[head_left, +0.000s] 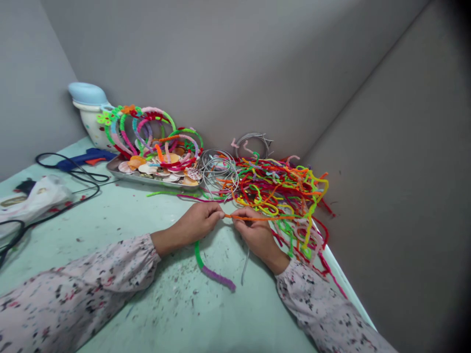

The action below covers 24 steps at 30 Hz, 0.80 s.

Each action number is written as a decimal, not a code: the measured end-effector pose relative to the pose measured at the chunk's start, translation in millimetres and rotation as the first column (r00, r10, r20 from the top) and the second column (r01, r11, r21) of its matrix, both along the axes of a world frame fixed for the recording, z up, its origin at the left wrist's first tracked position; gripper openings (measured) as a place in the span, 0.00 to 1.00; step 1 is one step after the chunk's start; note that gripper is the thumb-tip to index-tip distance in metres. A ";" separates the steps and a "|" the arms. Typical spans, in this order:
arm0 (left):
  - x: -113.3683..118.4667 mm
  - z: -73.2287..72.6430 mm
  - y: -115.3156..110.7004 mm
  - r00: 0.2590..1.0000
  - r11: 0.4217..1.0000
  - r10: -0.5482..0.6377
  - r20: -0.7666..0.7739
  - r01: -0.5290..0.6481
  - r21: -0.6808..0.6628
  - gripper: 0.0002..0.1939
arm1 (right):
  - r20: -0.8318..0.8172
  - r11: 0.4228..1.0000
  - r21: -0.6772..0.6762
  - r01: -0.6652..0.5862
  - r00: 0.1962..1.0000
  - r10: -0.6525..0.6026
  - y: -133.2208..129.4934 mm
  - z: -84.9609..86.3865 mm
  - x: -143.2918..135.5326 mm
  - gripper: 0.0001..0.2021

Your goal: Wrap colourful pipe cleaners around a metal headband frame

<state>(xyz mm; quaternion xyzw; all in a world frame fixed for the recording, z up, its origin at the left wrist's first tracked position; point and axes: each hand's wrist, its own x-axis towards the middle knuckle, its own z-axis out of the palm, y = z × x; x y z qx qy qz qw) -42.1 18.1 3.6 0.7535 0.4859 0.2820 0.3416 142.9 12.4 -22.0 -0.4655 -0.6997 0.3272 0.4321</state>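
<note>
An orange pipe cleaner (277, 218) runs between my two hands, its long free end stretching off to the right. My left hand (198, 221) pinches one end of it between thumb and fingers. My right hand (257, 237) is closed on it a short way along. Below my left hand a curved piece wrapped in green and purple fuzz (212, 275) hangs over the table; its upper end is hidden behind the hand. A thin grey wire (245, 267) shows under my right hand, its upper part hidden too.
Behind my right hand lies a tangled heap of colourful pipe cleaners (290, 184), beside coiled grey wire (220, 171). A metal tray (147, 180) holds shells and fuzzy wrapped rings. Further left are a blue glue gun (69, 161), a black cord (83, 196), a plastic bag (40, 196) and a blue-topped container (90, 115).
</note>
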 end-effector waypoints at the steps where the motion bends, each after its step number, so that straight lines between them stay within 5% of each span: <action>1: 0.1 0.2 0.1 1.000 1.000 0.001 0.002 -0.001 -0.009 0.14 | 0.006 1.000 0.007 -0.011 1.000 0.011 -0.1 0.3 0.7 0.05; 11: -1.7 -2.0 0.6 0.996 0.980 -0.009 0.085 0.026 -0.196 0.14 | 0.083 0.993 0.100 -0.064 0.995 0.055 -0.9 -0.4 3.7 0.05; 24: -2.2 -7.7 1.4 0.986 0.968 -0.005 0.168 0.047 -0.245 0.15 | 0.121 0.988 0.145 -0.047 0.992 0.030 -1.4 -1.9 4.3 0.06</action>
